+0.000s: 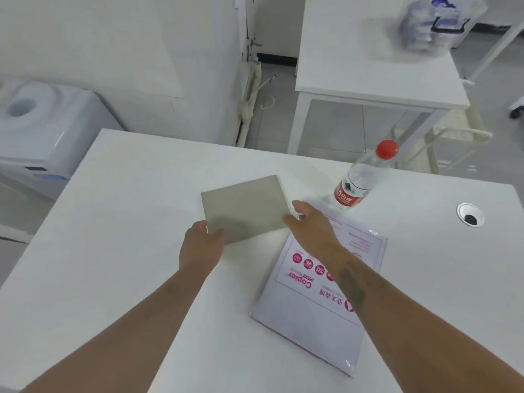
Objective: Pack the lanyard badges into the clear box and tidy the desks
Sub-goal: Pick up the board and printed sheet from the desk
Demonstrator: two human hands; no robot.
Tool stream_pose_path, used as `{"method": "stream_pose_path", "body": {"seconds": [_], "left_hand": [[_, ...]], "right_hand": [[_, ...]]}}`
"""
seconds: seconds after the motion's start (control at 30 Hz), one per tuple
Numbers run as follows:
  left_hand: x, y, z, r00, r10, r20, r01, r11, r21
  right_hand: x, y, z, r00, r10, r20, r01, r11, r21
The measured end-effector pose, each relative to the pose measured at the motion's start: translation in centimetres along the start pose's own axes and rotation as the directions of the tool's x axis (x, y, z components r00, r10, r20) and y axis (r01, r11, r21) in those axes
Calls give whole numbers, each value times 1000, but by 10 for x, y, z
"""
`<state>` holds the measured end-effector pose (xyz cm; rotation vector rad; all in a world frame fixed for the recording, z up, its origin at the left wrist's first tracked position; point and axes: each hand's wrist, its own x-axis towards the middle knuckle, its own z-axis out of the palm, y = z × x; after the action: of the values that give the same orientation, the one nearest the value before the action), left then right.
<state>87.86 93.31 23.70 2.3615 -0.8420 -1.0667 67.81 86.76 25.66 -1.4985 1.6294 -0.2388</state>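
Observation:
A flat grey-beige book [245,205] lies at the middle of the white desk [119,251]. My left hand [201,245] grips its near left corner, thumb on top. My right hand [307,225] holds its right edge, fingers curled at the side. On the far desk [368,72] at the top right stands the clear box [436,24] with blue lanyards inside, blurred.
A wrapped ream of copier paper [320,302] lies under my right forearm. A water bottle with a red cap [360,177] stands behind it. A cable grommet [470,214] is set in the desk at right. A water dispenser [37,131] stands at the left.

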Motion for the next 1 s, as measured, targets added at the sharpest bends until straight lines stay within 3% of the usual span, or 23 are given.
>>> {"method": "stream_pose_path", "body": {"seconds": [0.2, 0.33, 0.47, 0.6, 0.7, 0.83, 1.0], "left_hand": [[68, 1, 5, 992, -121, 45, 121, 993, 0], [83, 1, 5, 985, -149, 85, 156, 985, -76], [89, -2, 0, 988, -128, 86, 141, 976, -164], [93, -5, -9, 993, -71, 94, 88, 976, -200], [91, 3, -17, 997, 19, 78, -4, 983, -183], [76, 32, -11, 960, 246, 133, -229, 964, -133], [40, 73, 39, 791, 503, 348, -562, 822, 90]], "right_hand": [[61, -29, 38, 991, 131, 0, -131, 991, -17], [87, -28, 51, 972, 215, -97, -225, 967, -116], [97, -24, 48, 931, 355, -89, -355, 935, 18], [82, -26, 38, 944, 330, -17, -307, 896, 322], [49, -28, 24, 949, 310, 55, -299, 833, 465], [-25, 2, 16, 915, 392, 100, -378, 738, 559], [-117, 37, 50, 830, 527, 180, -414, 367, 833]]}}
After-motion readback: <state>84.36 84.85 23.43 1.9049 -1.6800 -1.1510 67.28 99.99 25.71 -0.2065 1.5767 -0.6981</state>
